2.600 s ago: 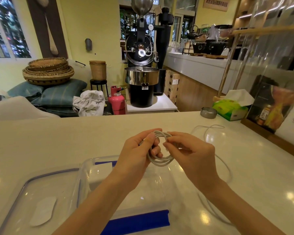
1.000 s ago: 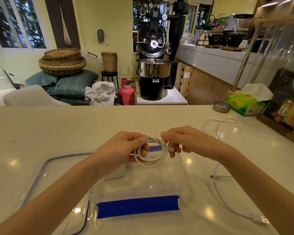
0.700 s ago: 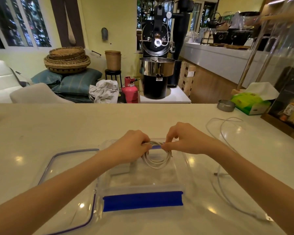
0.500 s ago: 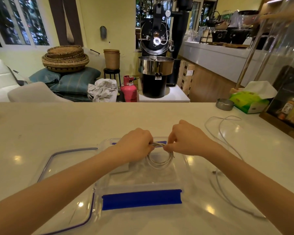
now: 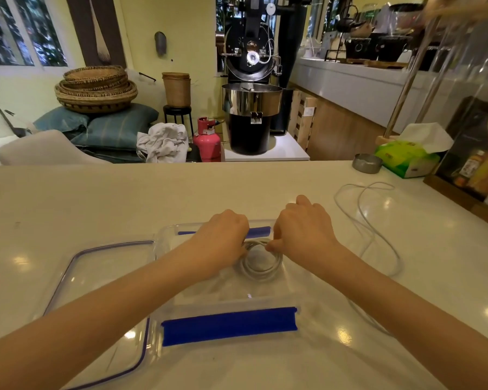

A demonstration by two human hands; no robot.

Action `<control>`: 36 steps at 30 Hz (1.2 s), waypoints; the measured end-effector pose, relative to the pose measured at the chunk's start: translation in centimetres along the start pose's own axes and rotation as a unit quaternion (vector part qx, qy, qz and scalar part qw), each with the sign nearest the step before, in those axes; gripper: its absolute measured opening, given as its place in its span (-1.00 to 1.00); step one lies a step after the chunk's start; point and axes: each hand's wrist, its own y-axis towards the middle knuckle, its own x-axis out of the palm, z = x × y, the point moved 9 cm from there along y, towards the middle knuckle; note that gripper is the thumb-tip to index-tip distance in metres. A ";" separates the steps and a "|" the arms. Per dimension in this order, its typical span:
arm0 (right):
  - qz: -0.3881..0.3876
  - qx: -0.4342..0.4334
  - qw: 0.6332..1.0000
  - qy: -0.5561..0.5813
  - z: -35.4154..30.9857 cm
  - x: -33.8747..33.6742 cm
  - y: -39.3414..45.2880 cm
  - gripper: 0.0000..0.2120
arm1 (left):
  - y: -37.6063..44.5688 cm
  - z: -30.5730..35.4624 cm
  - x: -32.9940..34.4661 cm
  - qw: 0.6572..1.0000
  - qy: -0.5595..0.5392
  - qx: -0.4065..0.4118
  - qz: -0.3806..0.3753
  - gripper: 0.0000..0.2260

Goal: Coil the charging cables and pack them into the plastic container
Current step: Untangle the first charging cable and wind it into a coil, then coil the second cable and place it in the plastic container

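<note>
Now your left hand (image 5: 223,237) and right hand (image 5: 302,232) pinch the coiled cable (image 5: 261,263) down inside the plastic container (image 5: 228,325); release next, then gather the loose cable (image 5: 375,235) right of it.

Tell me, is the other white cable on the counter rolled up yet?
No, spread out. The loose white cable lies in long open loops on the counter, right of the plastic container.

white coiled cable (image 5: 261,267) inside clear plastic container (image 5: 228,325), loose cable (image 5: 378,237) beside it
</note>
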 end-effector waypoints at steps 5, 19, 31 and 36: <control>0.011 -0.001 0.998 0.059 0.4 -0.3 -0.1 -0.69 | -0.4 -0.5 -0.4 0.999 -0.048 -0.002 0.009 -0.74; 0.051 0.030 0.933 0.354 8.6 -2.9 -1.5 -0.92 | -2.9 4.0 -4.8 0.979 -0.160 0.080 0.100 -0.77; -0.021 0.122 0.931 0.344 17.1 2.2 -8.5 -0.89 | -2.8 16.7 1.2 0.964 -0.182 0.191 0.035 -0.74; -0.053 0.098 0.927 0.357 17.2 4.0 -10.9 -0.88 | -3.9 21.4 4.0 0.945 -0.130 0.300 0.018 -0.76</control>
